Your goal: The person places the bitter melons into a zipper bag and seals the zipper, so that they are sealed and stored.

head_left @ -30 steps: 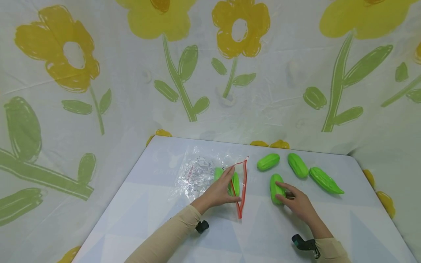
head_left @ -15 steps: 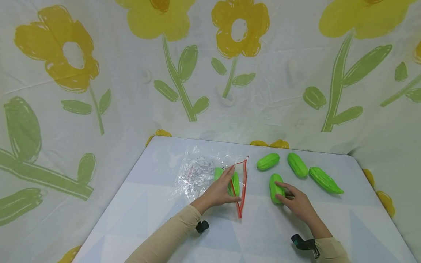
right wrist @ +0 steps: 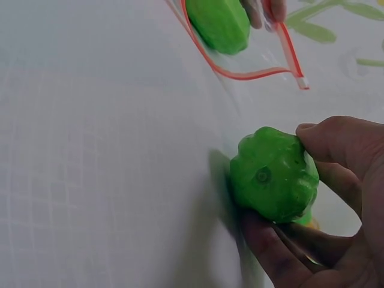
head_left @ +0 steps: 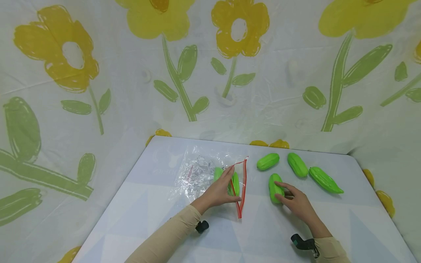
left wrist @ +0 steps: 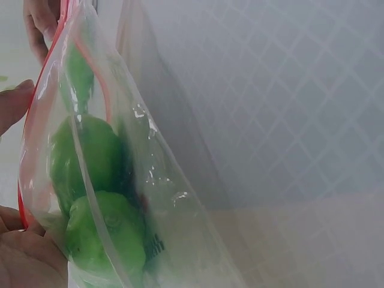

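Head view: the left hand [head_left: 218, 193] pinches the red rim of the clear zip bag [head_left: 204, 174], green gourds inside; beside its mouth, the right hand [head_left: 296, 204] grips a gourd [head_left: 275, 188] on the table [head_left: 148, 204], its long axis pointing away from the wrist

Greens, yellows and a red-edged bag

The gourds [head_left: 297, 165] are bright, glossy green, ribbed lengthwise; the one under the right hand [head_left: 296, 204] matches them. The clear bag [head_left: 204, 175] carries a red zip strip along its mouth and faint print on its film, with green gourds showing through. The bench [head_left: 158, 219] is pale blue-white with a soft triangle pattern. The backdrop cloth [head_left: 279, 91] is white with big yellow flowers on green stems and leaves. Both sleeves [head_left: 171, 237] are beige.
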A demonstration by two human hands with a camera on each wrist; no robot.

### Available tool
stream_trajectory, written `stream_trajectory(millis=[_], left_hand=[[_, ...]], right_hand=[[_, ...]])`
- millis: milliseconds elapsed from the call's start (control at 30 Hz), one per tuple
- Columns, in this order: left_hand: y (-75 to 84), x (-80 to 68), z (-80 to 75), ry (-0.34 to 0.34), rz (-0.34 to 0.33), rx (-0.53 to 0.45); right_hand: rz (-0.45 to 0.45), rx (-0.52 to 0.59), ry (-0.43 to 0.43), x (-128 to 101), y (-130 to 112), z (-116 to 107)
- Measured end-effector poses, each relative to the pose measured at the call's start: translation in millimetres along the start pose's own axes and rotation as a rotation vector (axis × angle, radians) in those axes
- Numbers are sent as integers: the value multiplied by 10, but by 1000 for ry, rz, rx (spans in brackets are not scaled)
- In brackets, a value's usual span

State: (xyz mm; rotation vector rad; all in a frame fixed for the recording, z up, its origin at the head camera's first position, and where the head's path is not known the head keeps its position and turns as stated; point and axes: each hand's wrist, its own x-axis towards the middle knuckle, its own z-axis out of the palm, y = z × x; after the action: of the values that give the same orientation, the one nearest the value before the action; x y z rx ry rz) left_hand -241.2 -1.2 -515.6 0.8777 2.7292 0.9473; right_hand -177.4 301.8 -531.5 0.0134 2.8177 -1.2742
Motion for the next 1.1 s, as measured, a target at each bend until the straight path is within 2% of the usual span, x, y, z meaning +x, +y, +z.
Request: stream_trajectory(millis=[500, 867, 1100], left_hand=[[10, -16, -16, -3, 0, -2], [12, -16, -15, -1, -3, -13], [-3, -2, -4, 9, 12, -14]], right_hand=[[-98, 75, -25, -2, -75, 94], [-134, 121, -44, 17, -174, 175], [-161, 144, -52, -51, -439, 169]])
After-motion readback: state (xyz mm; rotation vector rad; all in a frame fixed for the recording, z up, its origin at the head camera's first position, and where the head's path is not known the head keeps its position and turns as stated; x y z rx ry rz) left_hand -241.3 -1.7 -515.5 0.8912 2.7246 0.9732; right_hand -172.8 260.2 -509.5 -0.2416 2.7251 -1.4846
